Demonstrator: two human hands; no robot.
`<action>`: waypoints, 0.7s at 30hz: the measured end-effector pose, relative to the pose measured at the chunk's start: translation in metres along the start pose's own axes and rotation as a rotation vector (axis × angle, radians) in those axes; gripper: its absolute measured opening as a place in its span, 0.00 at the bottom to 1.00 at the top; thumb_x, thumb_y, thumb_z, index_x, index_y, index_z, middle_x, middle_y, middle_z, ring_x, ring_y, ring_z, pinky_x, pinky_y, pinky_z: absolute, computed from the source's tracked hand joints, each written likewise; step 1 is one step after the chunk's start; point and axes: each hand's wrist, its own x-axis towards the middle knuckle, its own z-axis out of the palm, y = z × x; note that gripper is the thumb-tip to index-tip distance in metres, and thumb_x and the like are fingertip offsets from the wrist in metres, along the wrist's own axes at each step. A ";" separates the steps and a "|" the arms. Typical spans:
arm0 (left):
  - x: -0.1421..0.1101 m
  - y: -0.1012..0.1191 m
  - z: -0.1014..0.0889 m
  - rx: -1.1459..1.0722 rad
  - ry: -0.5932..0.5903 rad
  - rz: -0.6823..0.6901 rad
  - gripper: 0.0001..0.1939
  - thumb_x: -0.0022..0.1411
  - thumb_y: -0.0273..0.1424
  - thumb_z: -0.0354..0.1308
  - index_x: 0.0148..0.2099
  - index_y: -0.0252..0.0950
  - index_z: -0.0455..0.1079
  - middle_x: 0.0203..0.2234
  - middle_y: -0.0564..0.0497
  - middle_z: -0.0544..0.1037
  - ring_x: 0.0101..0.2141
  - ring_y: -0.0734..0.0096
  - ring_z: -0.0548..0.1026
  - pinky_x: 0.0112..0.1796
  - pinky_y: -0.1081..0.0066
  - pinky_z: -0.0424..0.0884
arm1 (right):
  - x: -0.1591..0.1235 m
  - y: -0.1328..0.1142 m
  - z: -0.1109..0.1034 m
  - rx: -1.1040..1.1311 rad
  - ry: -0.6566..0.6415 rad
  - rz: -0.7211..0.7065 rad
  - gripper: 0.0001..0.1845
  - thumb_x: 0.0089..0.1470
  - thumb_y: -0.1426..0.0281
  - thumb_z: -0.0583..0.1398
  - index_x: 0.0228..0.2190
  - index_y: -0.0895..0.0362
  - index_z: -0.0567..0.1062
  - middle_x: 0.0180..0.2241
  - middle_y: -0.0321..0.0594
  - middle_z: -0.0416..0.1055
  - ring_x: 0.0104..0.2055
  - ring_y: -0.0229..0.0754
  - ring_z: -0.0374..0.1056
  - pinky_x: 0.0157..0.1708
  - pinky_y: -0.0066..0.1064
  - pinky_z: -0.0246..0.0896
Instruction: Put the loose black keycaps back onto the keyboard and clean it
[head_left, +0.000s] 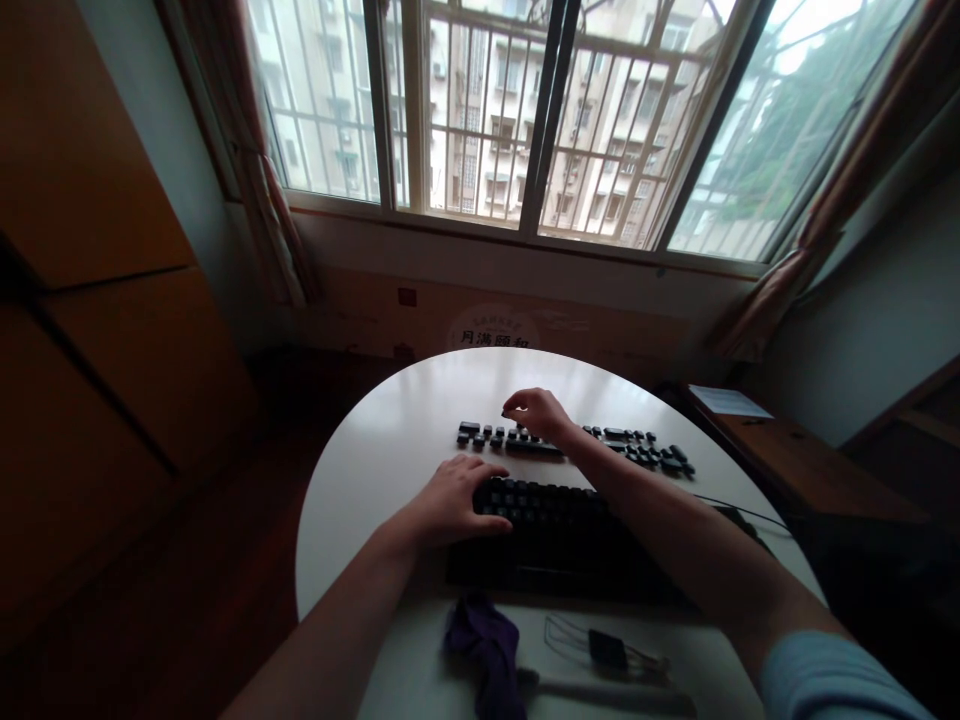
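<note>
A black keyboard (555, 550) lies across the white round table (360, 490). My left hand (461, 497) rests on its left end, thumb and fingers spread apart around the edge. Beyond the keyboard, loose black keycaps (534, 445) are laid out in rows. Over the back of these rows is my right hand (538, 412), its thumb and fingertips pinched on a small dark keycap (507, 412). My right forearm hides part of the keyboard and some of the keycaps.
Near me lie a purple cloth (484, 655), a wire keycap puller with a dark block (607, 650) and a grey brush-like handle (600, 692). A cable (739, 512) runs off to the right. A wooden desk (810, 455) with a paper sheet (727, 401) stands beyond, below barred windows.
</note>
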 end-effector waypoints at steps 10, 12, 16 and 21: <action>0.010 -0.019 0.005 -0.230 0.070 0.040 0.37 0.67 0.59 0.37 0.59 0.39 0.69 0.48 0.44 0.77 0.50 0.54 0.72 0.54 0.57 0.64 | -0.158 -0.033 -0.017 0.257 0.120 -0.354 0.03 0.53 0.71 0.66 0.32 0.51 0.81 0.32 0.36 0.78 0.37 0.40 0.71 0.41 0.32 0.65; 0.009 -0.016 0.004 -0.235 0.083 0.035 0.36 0.66 0.59 0.39 0.59 0.38 0.69 0.48 0.44 0.77 0.49 0.54 0.72 0.53 0.58 0.65 | -0.168 -0.033 -0.010 0.188 0.092 -0.339 0.04 0.51 0.71 0.68 0.32 0.50 0.82 0.31 0.36 0.77 0.36 0.40 0.70 0.41 0.33 0.64; 0.003 -0.006 0.001 -0.221 0.117 0.043 0.32 0.67 0.54 0.44 0.58 0.36 0.69 0.46 0.43 0.77 0.47 0.55 0.73 0.51 0.59 0.66 | -0.168 -0.034 -0.001 0.074 0.059 -0.263 0.08 0.47 0.72 0.70 0.33 0.50 0.81 0.31 0.37 0.74 0.35 0.41 0.69 0.39 0.33 0.60; -0.004 0.009 0.003 -0.116 0.122 0.029 0.26 0.62 0.45 0.58 0.58 0.38 0.69 0.51 0.43 0.75 0.51 0.53 0.70 0.54 0.56 0.65 | -0.171 -0.037 -0.001 -0.014 0.059 -0.288 0.08 0.48 0.71 0.68 0.34 0.53 0.78 0.31 0.38 0.73 0.35 0.42 0.67 0.40 0.34 0.57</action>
